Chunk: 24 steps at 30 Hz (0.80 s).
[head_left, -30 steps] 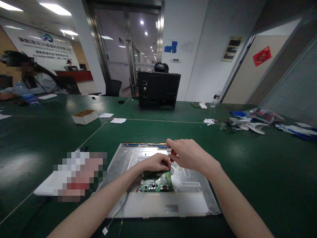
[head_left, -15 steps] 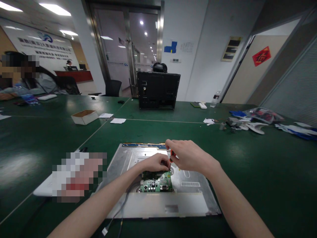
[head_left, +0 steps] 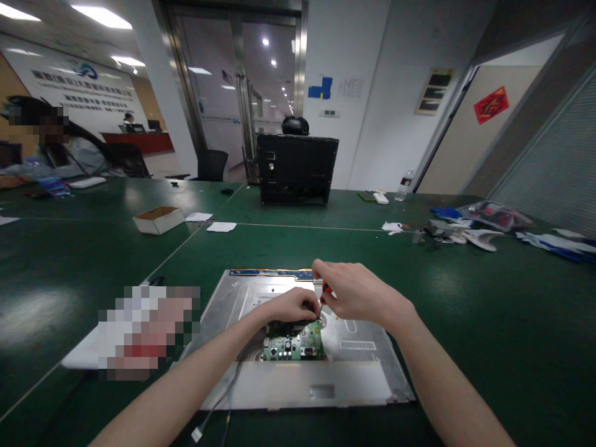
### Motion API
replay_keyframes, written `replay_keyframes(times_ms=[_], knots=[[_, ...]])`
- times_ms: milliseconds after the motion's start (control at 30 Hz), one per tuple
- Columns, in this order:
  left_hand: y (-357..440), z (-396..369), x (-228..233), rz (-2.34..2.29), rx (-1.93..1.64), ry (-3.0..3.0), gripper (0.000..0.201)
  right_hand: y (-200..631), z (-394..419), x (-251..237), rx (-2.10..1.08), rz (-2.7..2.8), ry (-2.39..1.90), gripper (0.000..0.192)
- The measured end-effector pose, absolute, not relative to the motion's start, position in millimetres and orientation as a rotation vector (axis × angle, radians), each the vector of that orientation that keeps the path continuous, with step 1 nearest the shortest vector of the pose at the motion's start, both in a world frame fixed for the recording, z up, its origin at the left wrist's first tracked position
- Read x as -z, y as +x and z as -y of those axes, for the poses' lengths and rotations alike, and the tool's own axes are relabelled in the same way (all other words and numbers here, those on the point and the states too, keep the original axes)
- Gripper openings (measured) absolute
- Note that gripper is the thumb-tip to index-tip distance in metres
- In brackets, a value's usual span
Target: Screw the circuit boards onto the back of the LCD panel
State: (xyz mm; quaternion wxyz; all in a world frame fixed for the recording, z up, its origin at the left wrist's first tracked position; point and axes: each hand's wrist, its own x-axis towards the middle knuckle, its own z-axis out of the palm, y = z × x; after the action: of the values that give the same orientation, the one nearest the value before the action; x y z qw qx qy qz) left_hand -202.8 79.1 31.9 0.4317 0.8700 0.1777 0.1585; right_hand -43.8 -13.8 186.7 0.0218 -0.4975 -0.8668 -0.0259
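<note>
Flat on the table in front of me lies a silver metal display panel (head_left: 367, 363), a green circuit board (head_left: 302, 343) at its middle. My right hand (head_left: 349, 287) is closed round an orange and black screwdriver (head_left: 327, 288). Its shaft points down at the board's far right corner. Just left of the tip, my left hand (head_left: 293, 305) rests over the board's far edge with its fingers pinched together; whatever they grip is too small to tell. A thin cable (head_left: 221, 399) with a white plug runs from the board over the panel's near edge.
A blurred-out white object (head_left: 84, 347) lies left of the panel. Beyond are an open box (head_left: 159, 220), paper slips (head_left: 222, 227) and an upright black monitor housing (head_left: 298, 171). Gloves and bagged items (head_left: 496, 214) lie far right. A person (head_left: 84, 152) sits at far left.
The screwdriver and my right hand have shifted very slightly, the shaft leaning a little more. My left hand keeps its place; the panel and board have not moved.
</note>
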Motion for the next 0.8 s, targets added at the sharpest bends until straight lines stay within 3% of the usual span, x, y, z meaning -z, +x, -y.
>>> replay_keyframes(times_ms=[200,433,667,800], knots=[[-202.6,-77.8,-34.9,-0.432,-0.371,2.175,0.011,-45.0,7.5,-181.3,0.215,2.619,-1.652,0.02],[-202.7,-78.8,-32.2,-0.453,-0.397,2.157,0.012,-44.1,14.6,-188.9,0.085,2.705,-1.521,0.023],[-202.7,-77.4,-36.9,-0.447,-0.382,2.169,0.011,-47.1,7.8,-185.8,0.166,2.675,-1.646,0.016],[-201.9,-76.2,-38.7,-0.447,-0.376,2.165,0.013,-47.7,7.0,-183.6,0.231,2.667,-1.694,0.022]])
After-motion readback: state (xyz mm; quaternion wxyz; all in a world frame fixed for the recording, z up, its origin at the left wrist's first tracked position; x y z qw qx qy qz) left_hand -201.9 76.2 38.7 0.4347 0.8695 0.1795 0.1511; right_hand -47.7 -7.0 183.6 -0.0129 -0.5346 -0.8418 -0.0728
